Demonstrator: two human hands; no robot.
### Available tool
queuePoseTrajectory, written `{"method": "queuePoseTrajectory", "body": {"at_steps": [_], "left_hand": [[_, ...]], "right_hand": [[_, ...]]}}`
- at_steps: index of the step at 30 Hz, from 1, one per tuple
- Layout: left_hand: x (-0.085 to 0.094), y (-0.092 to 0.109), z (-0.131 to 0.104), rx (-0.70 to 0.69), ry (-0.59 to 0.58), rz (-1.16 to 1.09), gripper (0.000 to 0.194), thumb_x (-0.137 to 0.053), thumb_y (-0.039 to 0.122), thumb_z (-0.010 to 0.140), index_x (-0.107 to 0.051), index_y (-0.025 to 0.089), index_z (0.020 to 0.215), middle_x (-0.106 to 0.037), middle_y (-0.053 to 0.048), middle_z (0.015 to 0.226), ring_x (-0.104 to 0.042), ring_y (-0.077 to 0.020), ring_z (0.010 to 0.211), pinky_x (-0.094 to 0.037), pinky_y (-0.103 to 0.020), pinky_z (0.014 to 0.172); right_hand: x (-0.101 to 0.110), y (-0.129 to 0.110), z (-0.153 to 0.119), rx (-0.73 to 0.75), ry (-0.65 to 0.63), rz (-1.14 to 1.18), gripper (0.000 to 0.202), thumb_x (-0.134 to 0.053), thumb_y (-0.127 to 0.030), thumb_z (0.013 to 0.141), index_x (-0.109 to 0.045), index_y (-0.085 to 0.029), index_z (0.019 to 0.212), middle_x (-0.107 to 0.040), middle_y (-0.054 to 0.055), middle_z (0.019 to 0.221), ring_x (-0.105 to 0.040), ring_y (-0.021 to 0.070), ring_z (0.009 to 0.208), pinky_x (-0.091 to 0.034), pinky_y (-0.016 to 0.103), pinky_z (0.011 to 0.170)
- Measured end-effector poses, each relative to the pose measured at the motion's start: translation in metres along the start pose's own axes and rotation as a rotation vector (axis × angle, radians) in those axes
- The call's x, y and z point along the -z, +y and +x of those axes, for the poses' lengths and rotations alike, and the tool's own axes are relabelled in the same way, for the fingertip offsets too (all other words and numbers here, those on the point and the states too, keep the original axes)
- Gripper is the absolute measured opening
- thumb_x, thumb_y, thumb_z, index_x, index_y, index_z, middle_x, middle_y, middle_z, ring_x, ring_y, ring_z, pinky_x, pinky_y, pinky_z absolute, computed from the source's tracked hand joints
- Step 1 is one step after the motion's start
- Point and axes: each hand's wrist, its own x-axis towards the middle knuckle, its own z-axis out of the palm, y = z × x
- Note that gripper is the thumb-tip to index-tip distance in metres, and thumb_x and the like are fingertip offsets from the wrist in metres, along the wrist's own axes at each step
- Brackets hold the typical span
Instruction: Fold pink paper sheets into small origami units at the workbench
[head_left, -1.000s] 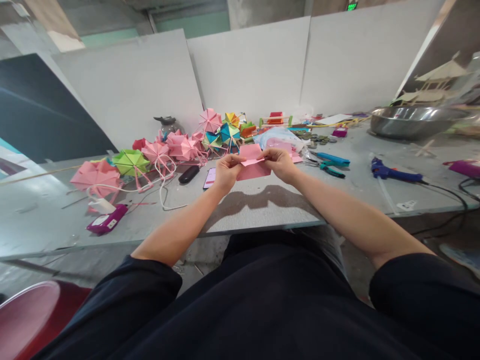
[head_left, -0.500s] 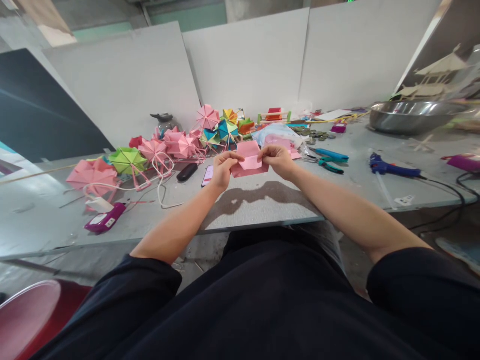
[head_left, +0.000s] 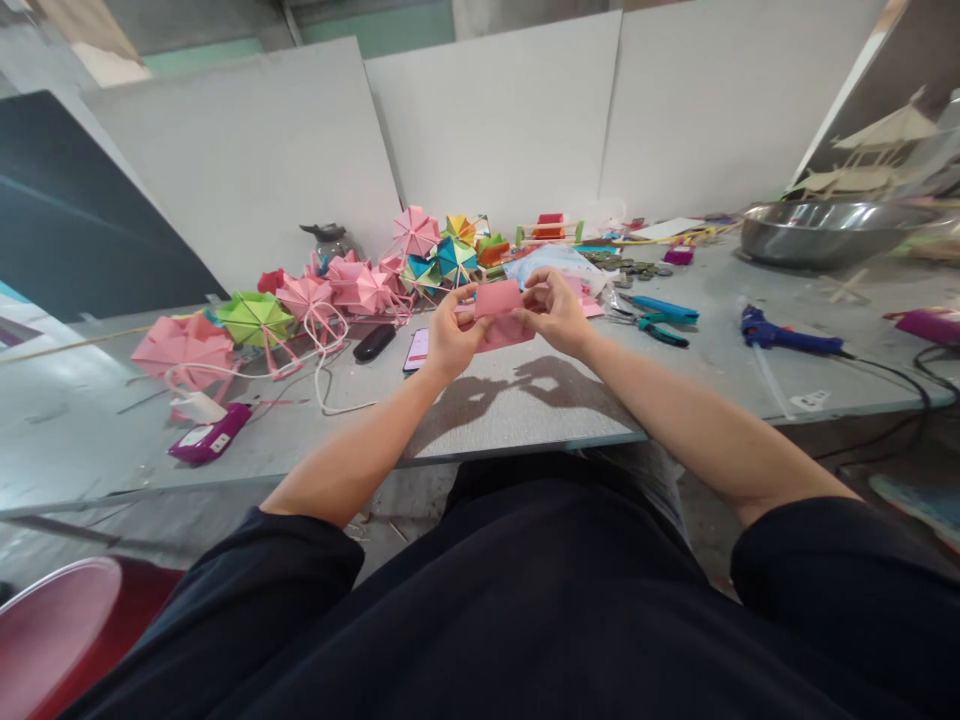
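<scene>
A folded piece of pink paper [head_left: 498, 300] is held up over the near side of the table, between both hands. My left hand [head_left: 453, 335] pinches its left side, thumb pressed on the near face. On the opposite side my right hand [head_left: 556, 315] grips the paper between thumb and fingers. Past the hands lie more pink sheets [head_left: 589, 297] beside a clear plastic bag [head_left: 551, 268]. A phone [head_left: 416, 350] with a lit screen lies just left of my left hand.
Pink paper umbrellas [head_left: 371, 290] and a green one [head_left: 257, 318] crowd the left. A purple power strip [head_left: 210, 435] with a white cable sits nearer. To the right are pliers [head_left: 660, 330], a blue glue gun [head_left: 787, 332] and a metal basin [head_left: 832, 238].
The pink paper's upper flap has tilted up toward me, its crease no longer lying open. My fingers have shifted along its edges, with both thumbs now on the near face.
</scene>
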Motion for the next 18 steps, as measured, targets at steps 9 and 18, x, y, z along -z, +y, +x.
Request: {"method": "queuePoseTrajectory", "body": {"at_steps": [9,18], "left_hand": [[0.002,0.001,0.002,-0.098,-0.125,0.186,0.032,-0.091,0.046,0.08,-0.077,0.018,0.08,-0.071,-0.003,0.07,-0.069,-0.021,0.073,-0.058,-0.032,0.071],[0.002,0.001,0.007,-0.158,-0.098,0.299,0.038,-0.08,0.036,0.084,-0.058,0.021,0.056,-0.049,0.002,0.058,-0.048,-0.0147,0.06,-0.043,-0.028,0.059]], "right_hand": [[0.001,0.007,0.006,-0.08,-0.094,-0.076,0.028,-0.091,-0.042,0.07,-0.073,-0.021,0.074,-0.071,0.002,0.076,-0.064,0.0229,0.077,-0.052,0.035,0.068],[0.001,0.002,0.005,0.001,-0.086,-0.236,0.015,-0.082,-0.034,0.078,-0.082,-0.021,0.086,-0.077,0.005,0.081,-0.066,0.0253,0.081,-0.055,0.037,0.073]]}}
